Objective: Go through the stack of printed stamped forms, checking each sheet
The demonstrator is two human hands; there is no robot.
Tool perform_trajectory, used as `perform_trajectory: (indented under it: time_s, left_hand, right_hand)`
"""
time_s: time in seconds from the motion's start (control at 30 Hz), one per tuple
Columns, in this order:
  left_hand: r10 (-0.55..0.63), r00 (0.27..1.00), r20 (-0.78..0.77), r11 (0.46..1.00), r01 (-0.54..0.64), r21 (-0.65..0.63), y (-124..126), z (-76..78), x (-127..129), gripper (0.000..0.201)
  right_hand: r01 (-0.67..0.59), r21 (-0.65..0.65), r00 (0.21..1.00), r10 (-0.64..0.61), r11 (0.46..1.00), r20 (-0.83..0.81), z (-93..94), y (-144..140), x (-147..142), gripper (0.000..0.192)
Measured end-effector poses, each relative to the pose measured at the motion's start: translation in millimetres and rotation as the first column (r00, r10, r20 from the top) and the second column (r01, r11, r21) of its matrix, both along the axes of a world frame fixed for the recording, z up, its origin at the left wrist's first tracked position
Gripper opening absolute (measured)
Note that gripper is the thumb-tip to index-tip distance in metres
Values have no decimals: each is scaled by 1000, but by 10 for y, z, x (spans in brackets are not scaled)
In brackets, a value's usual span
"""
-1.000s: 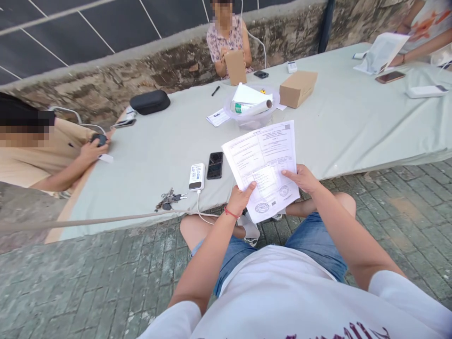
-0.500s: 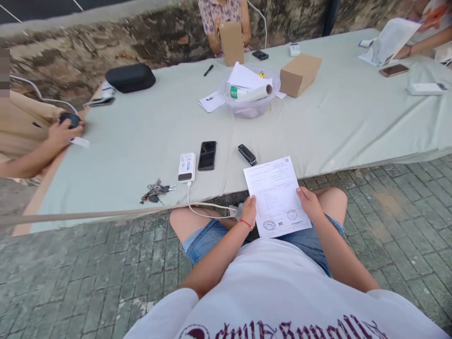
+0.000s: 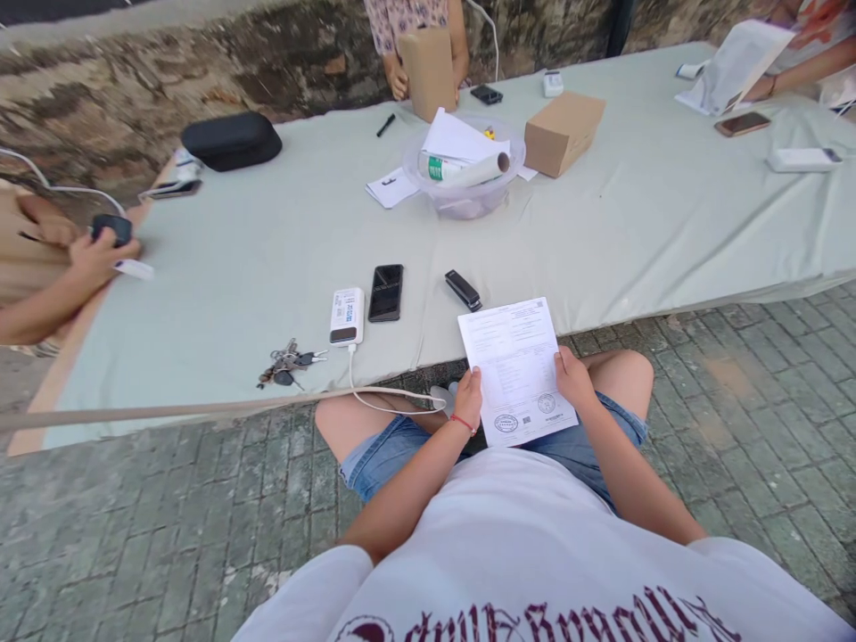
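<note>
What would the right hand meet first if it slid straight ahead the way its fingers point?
The right hand points up-left across the printed form. Beyond the sheet's top edge, probably the table's front edge, then the black stapler; depth is uncertain.

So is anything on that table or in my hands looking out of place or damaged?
Nothing looks damaged or spilled. The printed form is held flat by the left hand and right hand. Only the power bank's white cable dangles off the table edge.
</note>
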State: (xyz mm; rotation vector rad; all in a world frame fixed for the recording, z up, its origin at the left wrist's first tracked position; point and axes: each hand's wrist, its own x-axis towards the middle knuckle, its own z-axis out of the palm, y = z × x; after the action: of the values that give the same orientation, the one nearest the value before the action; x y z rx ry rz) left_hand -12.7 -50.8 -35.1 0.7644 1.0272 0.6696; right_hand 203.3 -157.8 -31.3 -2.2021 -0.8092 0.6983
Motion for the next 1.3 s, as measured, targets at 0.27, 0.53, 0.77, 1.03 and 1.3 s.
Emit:
perform_trajectory:
  time_s: [0.27, 0.53, 0.77, 1.03, 1.3]
  left_hand:
    - [37, 996, 78, 978, -20, -208, 108, -25, -36, 43]
    - [40, 991, 126, 984, -17, -179, 48, 5, -64, 49]
    - [62, 994, 89, 986, -48, -159, 86, 109, 40, 55]
    - [104, 990, 98, 989, -93, -114, 41, 180, 94, 56]
    - [161, 986, 37, 984, -158, -81, 54, 203, 101, 49]
  right_hand:
    - [95, 97, 970, -70, 991, -233, -86, -12, 3, 39]
    - [177, 120, 917, -119, 977, -381, -11, -11, 30, 39]
    - [134, 82, 886, -83, 988, -455, 411, 229, 147, 32]
    - [16, 32, 943, -4, 999, -334, 653, 352, 288, 31]
    - [30, 14, 924, -23, 999, -382, 659, 484, 261, 23]
